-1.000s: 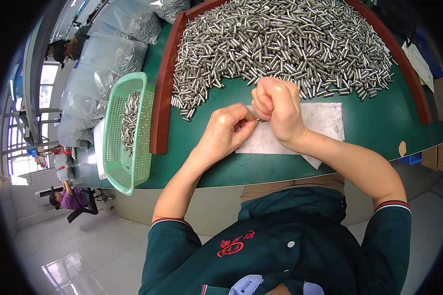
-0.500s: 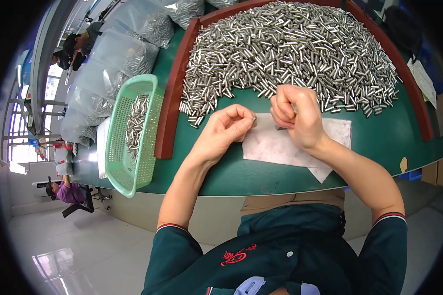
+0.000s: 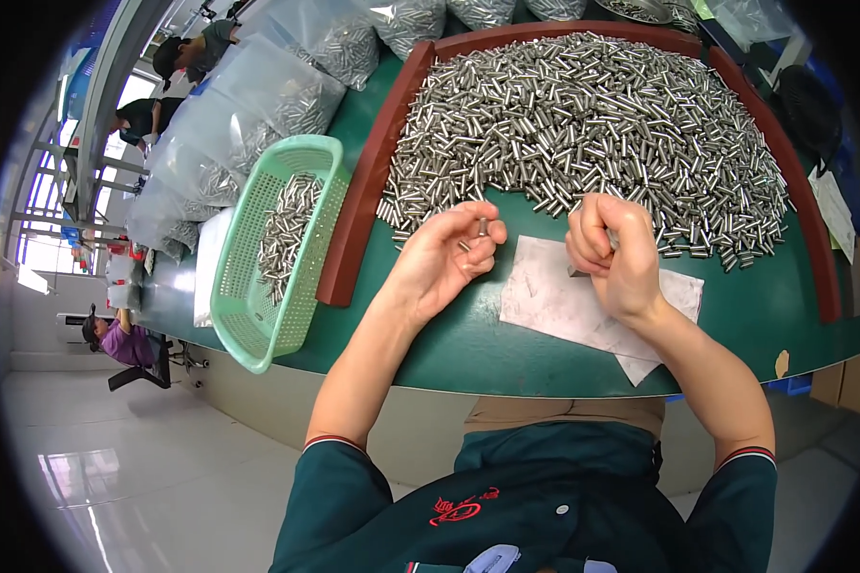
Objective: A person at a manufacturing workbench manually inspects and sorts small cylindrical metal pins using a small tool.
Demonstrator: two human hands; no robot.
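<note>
My left hand [image 3: 444, 258] is turned palm up with its fingers curled. A short metal pin [image 3: 483, 227] stands between its fingertips, and a second one lies lower against the fingers. To its right, my right hand [image 3: 621, 258] is closed over a white cloth [image 3: 545, 291] with grey smudges. A small dark edge pokes out below its curled fingers; what it belongs to is hidden. Just beyond both hands spreads a large heap of short, shiny metal pins [image 3: 592, 134].
A red-brown wooden frame [image 3: 363, 210] borders the heap on the green table [image 3: 449, 358]. Left of it stands a light-green plastic basket [image 3: 244, 325] partly filled with pins. Clear bags [image 3: 296, 100] of pins line the far left. Other people work farther off.
My left hand has opened from a pinch and turned palm up, showing pins in its fingers. My right hand remains closed over the cloth. The view has shifted, so the table sits lower.
</note>
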